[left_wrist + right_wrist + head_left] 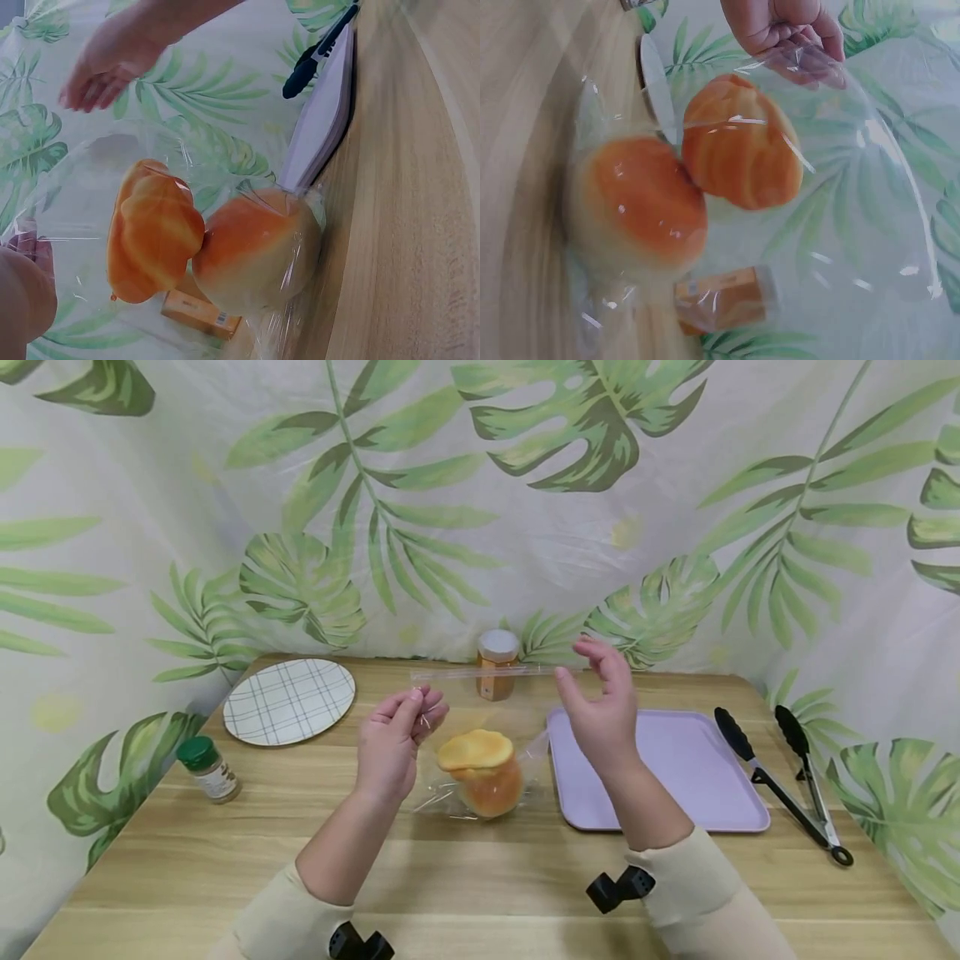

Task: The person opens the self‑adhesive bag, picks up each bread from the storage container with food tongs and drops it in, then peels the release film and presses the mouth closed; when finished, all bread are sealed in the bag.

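Observation:
A clear plastic bag (536,752) stands on the table, its top strip (461,674) stretched crosswise. Inside are a round bun (493,789) and a ridged, shell-like bread (476,749) that rests on top of it. My left hand (388,739) pinches the bag's left upper edge between thumb and fingers. At the bag's upper right is my right hand (606,714), thumb and fingers spread apart. The left wrist view shows this right hand (116,60) off the bag with nothing in it. In the right wrist view, clear film covers the fingers of the left hand (787,30).
Behind the bag stands an amber jar (497,681) with a pale lid. A checked plate (288,702) and a green-capped shaker (208,768) are to the left. A lilac tray (705,777) and black-tipped tongs (795,806) lie to the right. Leaf-patterned cloth (420,485) hangs behind.

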`<state>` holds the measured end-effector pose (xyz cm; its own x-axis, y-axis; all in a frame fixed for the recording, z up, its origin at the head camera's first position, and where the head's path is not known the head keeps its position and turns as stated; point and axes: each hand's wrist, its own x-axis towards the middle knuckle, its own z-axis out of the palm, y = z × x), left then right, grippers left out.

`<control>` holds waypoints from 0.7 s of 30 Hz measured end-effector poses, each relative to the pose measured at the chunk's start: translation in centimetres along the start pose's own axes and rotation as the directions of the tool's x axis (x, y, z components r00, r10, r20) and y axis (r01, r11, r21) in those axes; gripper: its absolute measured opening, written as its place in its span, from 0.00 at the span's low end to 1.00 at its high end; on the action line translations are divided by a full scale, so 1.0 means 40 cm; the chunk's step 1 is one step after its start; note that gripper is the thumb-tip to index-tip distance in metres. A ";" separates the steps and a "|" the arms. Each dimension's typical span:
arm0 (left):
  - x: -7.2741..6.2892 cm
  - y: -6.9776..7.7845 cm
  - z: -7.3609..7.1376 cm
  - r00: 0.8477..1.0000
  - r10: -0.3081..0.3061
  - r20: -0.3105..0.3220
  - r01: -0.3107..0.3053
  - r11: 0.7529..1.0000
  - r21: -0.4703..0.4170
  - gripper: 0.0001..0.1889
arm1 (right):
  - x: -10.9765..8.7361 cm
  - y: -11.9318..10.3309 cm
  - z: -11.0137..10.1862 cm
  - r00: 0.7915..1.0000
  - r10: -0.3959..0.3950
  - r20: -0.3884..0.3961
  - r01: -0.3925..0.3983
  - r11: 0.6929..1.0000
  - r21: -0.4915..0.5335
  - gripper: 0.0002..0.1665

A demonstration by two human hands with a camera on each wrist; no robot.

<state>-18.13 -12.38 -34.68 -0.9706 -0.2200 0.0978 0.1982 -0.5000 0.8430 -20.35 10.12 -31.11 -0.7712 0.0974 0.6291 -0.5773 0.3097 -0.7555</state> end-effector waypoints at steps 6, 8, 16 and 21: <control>-0.005 -0.004 -0.002 0.997 0.067 0.039 -0.068 0.997 0.026 0.11 | 0.011 -0.050 0.074 0.879 -0.420 0.227 0.456 0.880 -0.135 0.10; -0.007 -0.005 -0.002 0.994 0.092 0.057 -0.094 0.995 0.041 0.10 | 0.016 -0.063 0.101 0.804 -0.511 0.306 0.569 0.809 -0.145 0.09; -0.012 -0.008 -0.003 0.987 0.134 0.092 -0.139 0.989 0.049 0.13 | 0.031 -0.096 0.173 0.605 -0.648 0.463 0.775 0.612 -0.157 0.07; -0.017 -0.008 -0.003 0.979 0.161 0.127 -0.167 0.985 0.040 0.17 | 0.037 -0.099 0.186 0.587 -0.639 0.497 0.786 0.598 -0.161 0.07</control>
<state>-17.52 -12.18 -35.07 -0.9355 -0.1896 0.2983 0.3520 -0.4224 0.8353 -21.19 1.99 -28.55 -0.2179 -0.6108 0.7612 -0.9077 0.4134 0.0720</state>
